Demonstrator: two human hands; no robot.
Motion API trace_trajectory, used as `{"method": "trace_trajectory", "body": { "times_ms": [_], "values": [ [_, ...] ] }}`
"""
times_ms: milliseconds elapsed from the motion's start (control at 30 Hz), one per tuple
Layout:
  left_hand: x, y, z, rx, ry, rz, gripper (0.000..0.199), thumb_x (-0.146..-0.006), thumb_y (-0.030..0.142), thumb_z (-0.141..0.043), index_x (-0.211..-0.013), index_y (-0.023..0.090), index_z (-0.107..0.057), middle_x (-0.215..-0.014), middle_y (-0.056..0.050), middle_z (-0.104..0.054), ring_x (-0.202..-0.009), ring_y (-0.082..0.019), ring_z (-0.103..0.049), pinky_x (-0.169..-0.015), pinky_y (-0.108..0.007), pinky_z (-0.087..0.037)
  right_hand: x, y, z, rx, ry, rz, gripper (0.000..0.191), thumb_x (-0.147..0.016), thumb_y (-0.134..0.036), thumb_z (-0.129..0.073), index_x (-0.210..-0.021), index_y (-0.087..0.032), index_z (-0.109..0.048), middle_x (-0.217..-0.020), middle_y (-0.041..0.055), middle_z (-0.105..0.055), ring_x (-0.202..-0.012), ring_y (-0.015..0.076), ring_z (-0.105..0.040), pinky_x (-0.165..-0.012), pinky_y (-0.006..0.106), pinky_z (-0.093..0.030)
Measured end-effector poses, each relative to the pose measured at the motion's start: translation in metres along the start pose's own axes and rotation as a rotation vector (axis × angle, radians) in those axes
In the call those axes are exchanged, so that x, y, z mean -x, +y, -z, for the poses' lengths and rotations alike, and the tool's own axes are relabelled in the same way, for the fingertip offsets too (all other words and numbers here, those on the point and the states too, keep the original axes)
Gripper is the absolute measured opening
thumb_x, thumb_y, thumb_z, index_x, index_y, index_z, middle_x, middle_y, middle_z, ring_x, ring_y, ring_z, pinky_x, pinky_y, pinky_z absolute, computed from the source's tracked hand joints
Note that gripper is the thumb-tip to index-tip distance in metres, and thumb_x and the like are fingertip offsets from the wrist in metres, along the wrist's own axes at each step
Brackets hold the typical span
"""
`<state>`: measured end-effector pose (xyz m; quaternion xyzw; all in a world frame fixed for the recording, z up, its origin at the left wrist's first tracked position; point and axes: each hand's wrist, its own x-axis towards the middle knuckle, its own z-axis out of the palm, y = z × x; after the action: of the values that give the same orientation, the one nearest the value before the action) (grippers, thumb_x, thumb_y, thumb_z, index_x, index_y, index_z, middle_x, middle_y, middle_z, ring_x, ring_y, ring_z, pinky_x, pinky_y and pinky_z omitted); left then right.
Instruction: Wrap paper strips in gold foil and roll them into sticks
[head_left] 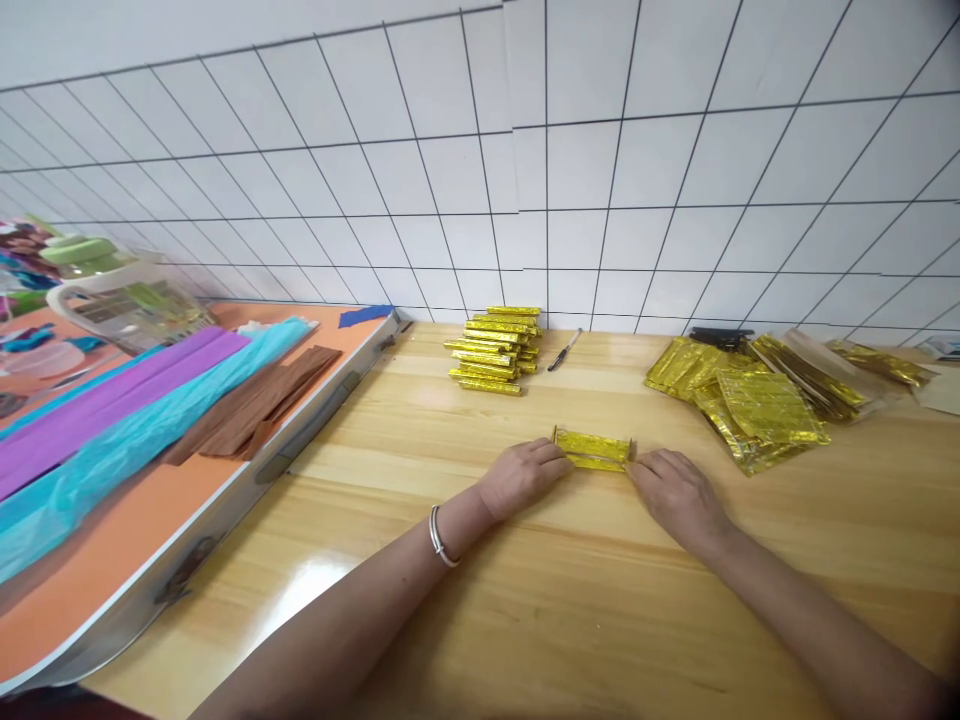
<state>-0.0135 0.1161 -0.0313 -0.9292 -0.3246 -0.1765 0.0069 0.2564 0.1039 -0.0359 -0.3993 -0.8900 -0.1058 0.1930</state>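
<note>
A small gold foil piece (596, 449) lies on the wooden table between my hands, its left and right ends turned up. My left hand (525, 474), with a silver bangle at the wrist, has its fingers closed on the left end of the piece. At the right end, the curled fingers of my right hand (679, 495) grip the lower corner. Behind the piece sits a stack of narrow gold foil strips (495, 352). Flat gold foil sheets (772, 405) lie in an overlapping heap to the right.
A pen (564, 350) lies near the tiled wall (577, 170). At left, an orange-topped surface with a raised edge (112, 560) holds purple, turquoise and brown crepe paper (255, 400), with a white basket (135, 305) farther back. A black object (720, 338) is behind the sheets.
</note>
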Motion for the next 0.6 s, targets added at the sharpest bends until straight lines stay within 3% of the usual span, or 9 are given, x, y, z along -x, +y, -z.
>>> {"method": "trace_trajectory", "body": {
  "times_ms": [267, 600],
  "values": [
    [0.017, -0.004, 0.004, 0.069, 0.123, 0.123, 0.023, -0.091, 0.024, -0.04, -0.103, 0.02, -0.059, -0.096, -0.007, -0.06, -0.089, -0.015, -0.054, -0.08, -0.028, -0.046, 0.002, 0.003, 0.001, -0.093, 0.033, -0.044, 0.022, -0.088, -0.014, -0.041, -0.083, -0.019, -0.062, -0.081, 0.0054, -0.062, -0.084, 0.0163, -0.054, -0.08, 0.03, -0.041],
    [0.018, 0.0, 0.003, 0.13, 0.021, 0.207, 0.017, -0.087, 0.018, -0.045, -0.089, 0.019, -0.061, -0.085, -0.004, -0.058, -0.085, -0.015, -0.052, -0.076, -0.027, -0.043, 0.005, 0.001, 0.003, -0.136, -0.016, -0.025, 0.02, -0.087, -0.014, -0.043, -0.087, -0.02, -0.062, -0.088, 0.0055, -0.062, -0.088, 0.0172, -0.054, -0.079, 0.031, -0.043]
  ]
}}
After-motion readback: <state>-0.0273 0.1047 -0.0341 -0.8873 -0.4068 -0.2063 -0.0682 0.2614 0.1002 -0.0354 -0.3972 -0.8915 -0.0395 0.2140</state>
